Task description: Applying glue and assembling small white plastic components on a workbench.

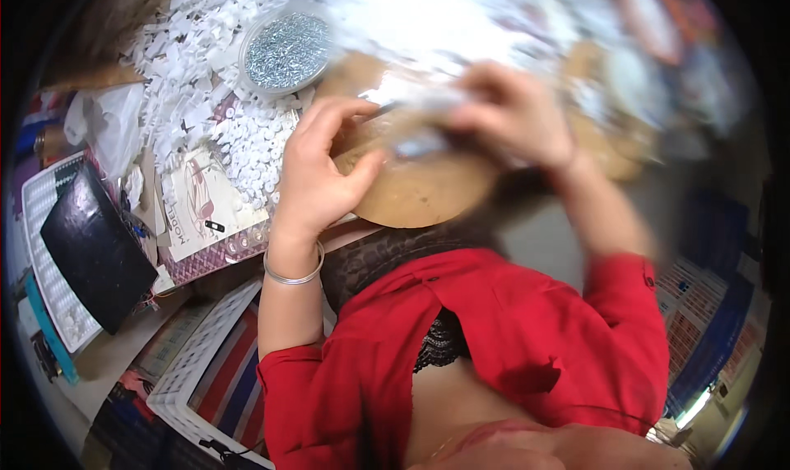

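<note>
a small pale thing (432,106), badly blurred, is seen between the two hands, just above a brown round-edged board (424,197). its long axis seems to be laid crosswise, from the left hand's side toward the right hand; which end is its front cannot be told. by the left hand (325,162) the near side is kept: its fingers are bent, the thumb is set apart from them, and whether anything is pinched cannot be told. the right hand (514,116) is smeared by motion at the thing's other end; its fingers are seen curled, but their grip cannot be made out. beyond the left hand, a round tub (244,59) is filled with small metal pieces (288,50), and beside it white strips (185,67) and small white round pieces (255,153) are heaped.
</note>
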Demonstrator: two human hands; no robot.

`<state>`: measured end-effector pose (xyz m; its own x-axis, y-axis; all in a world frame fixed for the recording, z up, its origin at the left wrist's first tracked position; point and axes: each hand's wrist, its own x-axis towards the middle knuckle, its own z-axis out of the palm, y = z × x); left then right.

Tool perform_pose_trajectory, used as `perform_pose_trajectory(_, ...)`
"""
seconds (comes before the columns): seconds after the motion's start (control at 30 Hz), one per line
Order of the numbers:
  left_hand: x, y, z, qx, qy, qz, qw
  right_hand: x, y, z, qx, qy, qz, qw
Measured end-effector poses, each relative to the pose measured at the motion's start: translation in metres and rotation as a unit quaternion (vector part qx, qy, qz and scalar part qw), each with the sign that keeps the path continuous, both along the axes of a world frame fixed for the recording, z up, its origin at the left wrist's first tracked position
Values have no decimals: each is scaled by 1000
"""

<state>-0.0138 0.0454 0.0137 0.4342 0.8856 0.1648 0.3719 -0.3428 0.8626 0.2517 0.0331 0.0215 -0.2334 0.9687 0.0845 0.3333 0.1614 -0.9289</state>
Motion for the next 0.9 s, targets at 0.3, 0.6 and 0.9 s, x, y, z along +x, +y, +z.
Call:
perform_pose_trajectory(0.3, 10, -28, -16, -278, -182, -43, 942, -20, -16, -9, 123, -11, 105, 987)
perform_pose_trajectory(0.6, 18, -39, -11, -311, -222, 36, 924, -14, -19, -18, 216, -139, 127, 958)
perform_pose_trajectory(0.9, 25, -35, -9, -28, -34, 66, 997, -13, -13, -22, 228, -161, 86, 956)
